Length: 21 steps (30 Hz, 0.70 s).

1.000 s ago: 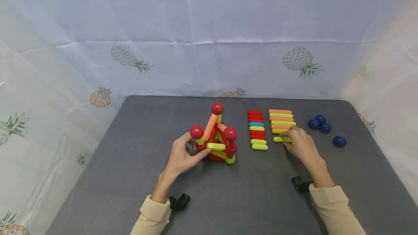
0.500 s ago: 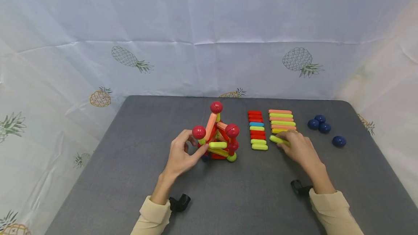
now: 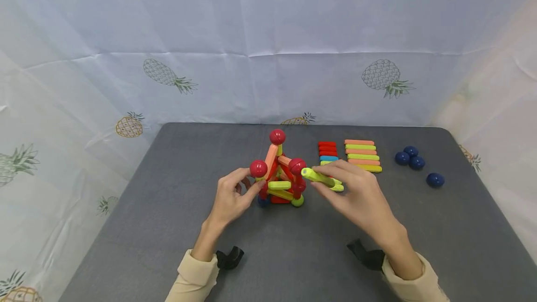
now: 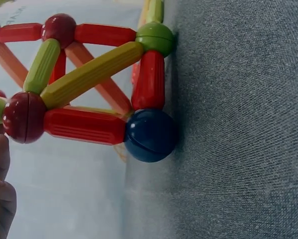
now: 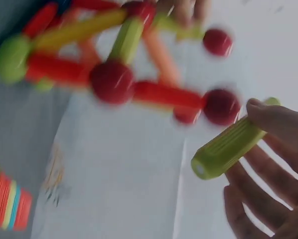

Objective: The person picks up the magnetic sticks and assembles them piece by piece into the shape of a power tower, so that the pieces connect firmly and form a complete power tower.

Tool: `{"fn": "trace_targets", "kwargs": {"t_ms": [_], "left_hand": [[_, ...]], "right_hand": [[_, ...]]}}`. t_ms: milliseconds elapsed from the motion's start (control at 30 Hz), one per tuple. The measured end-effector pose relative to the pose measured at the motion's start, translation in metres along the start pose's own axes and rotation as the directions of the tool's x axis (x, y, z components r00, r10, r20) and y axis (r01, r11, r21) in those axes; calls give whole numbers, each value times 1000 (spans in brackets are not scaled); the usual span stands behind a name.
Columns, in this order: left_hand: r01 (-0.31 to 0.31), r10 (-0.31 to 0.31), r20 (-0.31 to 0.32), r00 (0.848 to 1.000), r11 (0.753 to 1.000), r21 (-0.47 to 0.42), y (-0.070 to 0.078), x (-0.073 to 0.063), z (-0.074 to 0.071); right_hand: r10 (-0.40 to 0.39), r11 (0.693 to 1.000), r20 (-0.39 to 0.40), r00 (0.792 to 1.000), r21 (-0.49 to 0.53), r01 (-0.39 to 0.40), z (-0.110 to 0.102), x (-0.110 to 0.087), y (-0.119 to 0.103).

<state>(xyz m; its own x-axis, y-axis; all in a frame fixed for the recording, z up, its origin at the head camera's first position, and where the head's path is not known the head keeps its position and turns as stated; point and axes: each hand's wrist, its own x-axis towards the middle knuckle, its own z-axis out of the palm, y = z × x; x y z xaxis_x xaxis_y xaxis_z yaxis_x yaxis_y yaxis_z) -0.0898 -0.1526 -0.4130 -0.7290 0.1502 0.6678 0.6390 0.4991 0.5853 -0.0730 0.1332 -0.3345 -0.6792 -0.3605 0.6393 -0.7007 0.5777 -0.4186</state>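
Note:
A tower of magnetic sticks and balls [image 3: 279, 185] stands on the grey table, red balls on top, with a blue ball [image 4: 151, 135] and a green ball [image 4: 155, 39] at its base. My left hand [image 3: 232, 198] pinches its left side, below the upper left red ball [image 3: 258, 168]. Between thumb and fingers my right hand [image 3: 360, 193] grips a yellow-green magnetic stick [image 5: 232, 145]. One end of that stick points left, close to the tower's right upper red ball [image 3: 297, 166]. In the right wrist view, the stick's end shows a pale round spot.
Right of the tower lies a column of short sticks [image 3: 327, 149], partly behind my right hand. Beside it is a column of longer orange and yellow-green sticks [image 3: 361, 152]. Several blue balls [image 3: 416, 163] lie farther right. A pineapple-print cloth [image 3: 268, 87] hangs behind the table.
My right hand has lifted the yellow-green stick from below the longer column and carried it left to the tower. My left hand stays at the tower, which has shifted very slightly.

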Motion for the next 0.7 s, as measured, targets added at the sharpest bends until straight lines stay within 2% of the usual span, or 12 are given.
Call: {"fn": "trace_targets", "kwargs": {"t_ms": [133,300,467,700], "left_hand": [[-3,3,-4,1000,1000,6,1,1,0],[-5,5,-2,1000,1000,3,0,2,-1],[-6,6,1,1000,1000,-1,-1,1,-3],[3,-3,-2,1000,1000,-13,-2,2,-3]], "right_hand": [[-76,991,7,997,108,75,16,4,-20],[-100,984,58,993,157,90,41,9,-35],[-94,991,61,994,98,88,61,11,-38],[-79,997,39,996,3,79,69,11,-34]]}}
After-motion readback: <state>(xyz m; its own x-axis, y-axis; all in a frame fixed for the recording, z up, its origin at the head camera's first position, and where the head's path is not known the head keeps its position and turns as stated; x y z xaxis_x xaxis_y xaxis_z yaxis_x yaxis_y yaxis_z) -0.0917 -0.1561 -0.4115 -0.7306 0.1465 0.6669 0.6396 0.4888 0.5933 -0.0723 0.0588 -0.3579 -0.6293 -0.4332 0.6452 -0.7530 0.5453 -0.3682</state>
